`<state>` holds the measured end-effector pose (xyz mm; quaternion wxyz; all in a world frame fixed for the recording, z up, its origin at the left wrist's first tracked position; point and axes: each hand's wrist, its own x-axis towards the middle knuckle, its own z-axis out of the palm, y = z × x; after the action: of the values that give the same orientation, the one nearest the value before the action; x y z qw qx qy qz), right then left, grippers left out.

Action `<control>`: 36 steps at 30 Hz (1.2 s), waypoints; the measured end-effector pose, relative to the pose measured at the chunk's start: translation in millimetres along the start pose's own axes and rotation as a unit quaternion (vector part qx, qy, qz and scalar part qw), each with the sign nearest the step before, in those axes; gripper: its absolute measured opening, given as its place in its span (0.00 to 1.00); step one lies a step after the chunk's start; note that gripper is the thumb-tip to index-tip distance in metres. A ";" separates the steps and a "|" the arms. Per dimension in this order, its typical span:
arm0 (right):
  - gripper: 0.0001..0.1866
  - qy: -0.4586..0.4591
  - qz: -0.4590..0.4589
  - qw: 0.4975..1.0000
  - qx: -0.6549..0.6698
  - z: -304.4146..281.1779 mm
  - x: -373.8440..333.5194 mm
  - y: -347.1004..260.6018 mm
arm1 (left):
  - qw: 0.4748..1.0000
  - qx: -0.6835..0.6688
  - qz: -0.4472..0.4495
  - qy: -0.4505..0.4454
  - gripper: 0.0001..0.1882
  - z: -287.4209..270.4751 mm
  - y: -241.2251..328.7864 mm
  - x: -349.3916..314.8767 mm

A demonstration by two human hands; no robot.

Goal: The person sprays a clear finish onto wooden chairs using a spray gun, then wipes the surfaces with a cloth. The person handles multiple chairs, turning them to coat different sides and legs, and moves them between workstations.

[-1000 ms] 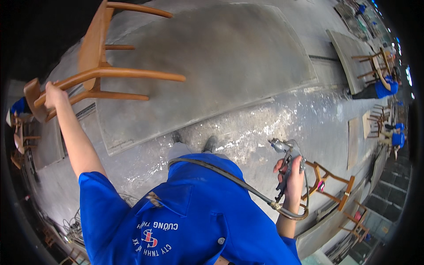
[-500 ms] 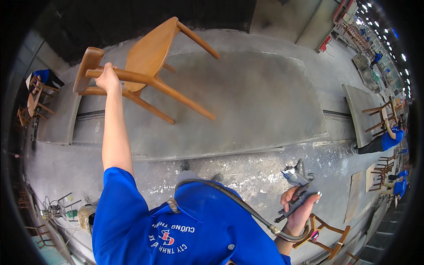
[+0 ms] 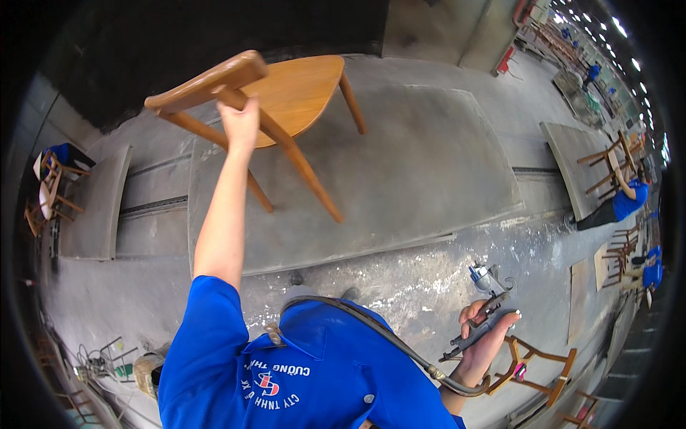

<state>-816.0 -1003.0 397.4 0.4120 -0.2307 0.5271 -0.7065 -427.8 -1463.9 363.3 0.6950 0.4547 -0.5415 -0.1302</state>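
Note:
My left hand (image 3: 241, 123) is stretched out far ahead, its fingers wrapped round the back post of a brown wooden chair (image 3: 304, 87) just below the backrest. The chair is held with its curved backrest toward the left and its seat toward the right. Its legs point down over a grey panel, and I cannot tell whether they touch it. Low on the right, my right hand (image 3: 484, 349) grips a metal spray gun (image 3: 489, 315) with a small cup. A dark hose (image 3: 379, 327) runs across my blue shirt to the right forearm.
The large grey panel (image 3: 400, 164) lies on the floor ahead. Beside my right forearm stands another wooden chair frame (image 3: 547, 379). Further right, a person in blue (image 3: 629, 202) handles a chair; at far left, another person (image 3: 64, 156) is near chairs. A dark wall (image 3: 286, 28) rises behind.
My left hand has moved right with the chair and turned it, so the backrest lies more across the view and the seat faces differently. My right hand still holds the spray gun.

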 end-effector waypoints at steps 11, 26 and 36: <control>0.42 -0.062 0.015 0.995 0.075 -21.5 -20.3 6.0 | 0.892 0.161 -0.241 -0.347 0.20 -123.5 -39.8 -29.3; 0.45 0.066 0.134 0.988 0.027 -2.4 -85.0 26.5 | 0.914 0.037 -0.333 -0.228 0.28 -174.6 -92.7 82.3; 0.47 0.153 -0.064 0.984 -0.065 73.8 -120.7 3.6 | 0.899 -0.125 -0.325 -0.265 0.28 -31.6 -116.4 101.3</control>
<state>-691.8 -944.7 432.1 0.2641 -0.1791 0.6126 -0.7231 -325.6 -1580.8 337.5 0.4956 0.4638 -0.5070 -0.5313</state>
